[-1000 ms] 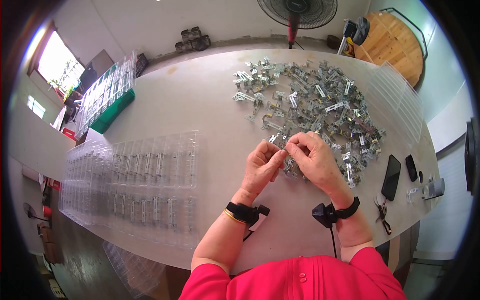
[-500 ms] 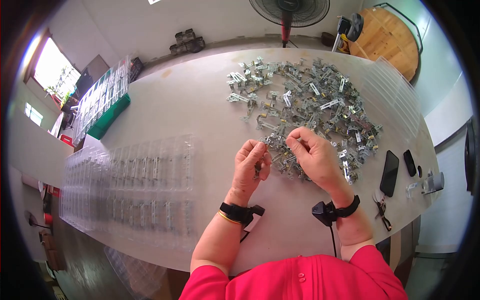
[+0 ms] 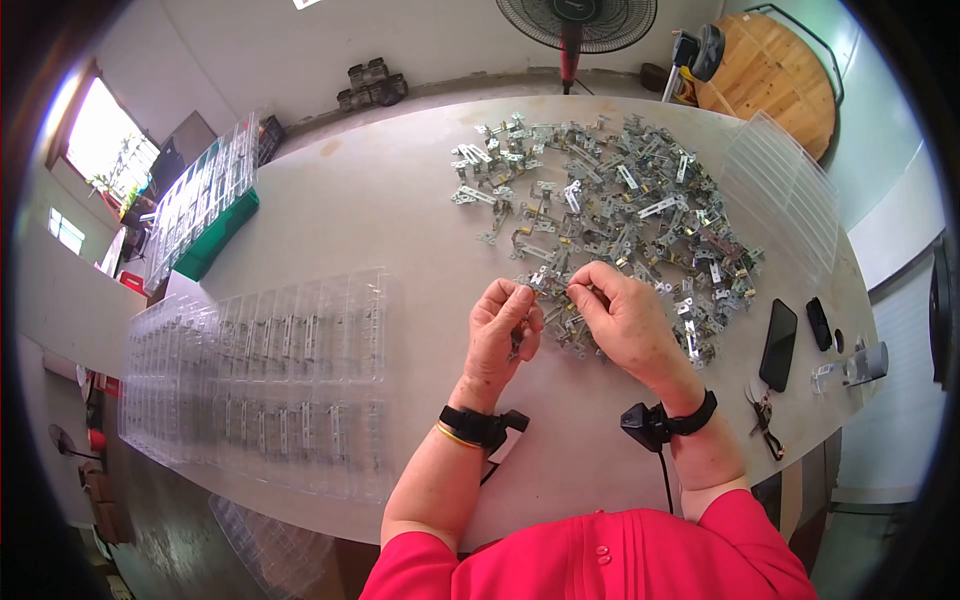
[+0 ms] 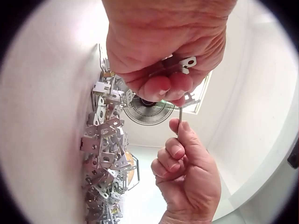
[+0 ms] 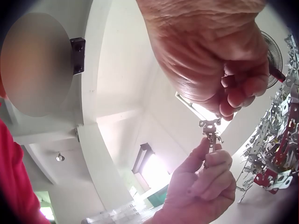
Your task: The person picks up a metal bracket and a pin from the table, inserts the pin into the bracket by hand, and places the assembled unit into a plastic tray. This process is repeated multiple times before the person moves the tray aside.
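My left hand (image 3: 503,322) grips a small metal hinge-like bracket (image 5: 211,134) with punched holes, its end standing up above the fingers and thumb. Part of this bracket is hidden inside the curled fingers. Close to its right, my right hand (image 3: 630,318) pinches a thin metal piece (image 4: 181,115) between thumb and index finger. In the left wrist view this piece points up toward the left fingers; I cannot tell whether it is a pin or a flat part on edge. Just beyond both hands lies a large pile of similar metal brackets (image 3: 640,205).
Clear plastic trays (image 3: 300,385) with rows of brackets stand at left, and a green bin (image 3: 222,235) lies behind them. An unfilled clear tray (image 3: 785,195) sits at far right. A phone (image 3: 779,345), pliers (image 3: 766,425) and a black case (image 3: 820,325) lie near the right edge.
The hands were together at the fingertips, then parted, with the left hand turning more upright. Since then the right hand has moved slightly left, back toward the left hand.
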Available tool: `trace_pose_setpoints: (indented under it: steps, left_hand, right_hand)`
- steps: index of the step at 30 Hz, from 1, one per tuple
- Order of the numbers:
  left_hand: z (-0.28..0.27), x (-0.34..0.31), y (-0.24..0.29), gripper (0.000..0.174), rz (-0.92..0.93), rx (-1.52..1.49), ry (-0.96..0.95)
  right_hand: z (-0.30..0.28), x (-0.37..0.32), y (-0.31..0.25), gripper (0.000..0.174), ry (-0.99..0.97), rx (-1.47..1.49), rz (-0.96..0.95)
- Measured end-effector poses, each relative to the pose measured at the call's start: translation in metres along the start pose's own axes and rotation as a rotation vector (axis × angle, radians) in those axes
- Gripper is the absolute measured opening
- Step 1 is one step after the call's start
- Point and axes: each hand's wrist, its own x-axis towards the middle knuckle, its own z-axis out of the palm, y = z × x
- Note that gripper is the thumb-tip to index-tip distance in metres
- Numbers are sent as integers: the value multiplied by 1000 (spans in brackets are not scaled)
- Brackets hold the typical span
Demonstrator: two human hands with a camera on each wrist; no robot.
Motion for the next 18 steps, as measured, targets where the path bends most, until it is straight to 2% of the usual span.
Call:
trace_pose_setpoints:
  steps: [6,9,11,12,14,15,17,18]
  left_hand:
    - [4,-2,-1,17,-9,147,-48]
    - [5,-3,0,19,1,160,-49]
    - [6,-3,0,18,-4,183,-68]
    - [5,-3,0,18,-5,182,-68]
    - [4,-3,-1,14,-25,178,-90]
    - [4,-3,0,14,-24,178,-90]
    - [6,-4,3,15,-46,163,-102]
    - [5,-4,4,15,-46,163,-101]
  right_hand:
    - [-1,0,4,10,-31,-81,-14]
    - [2,2,15,12,-56,35,22]
    - [2,5,23,17,-178,157,26]
    - [1,5,24,17,-177,157,27]
    - [-1,7,24,20,-290,270,142]
    - [-1,7,25,20,-290,270,142]
    - [-2,8,26,22,-330,520,239]
    - [-3,9,24,22,-330,520,239]
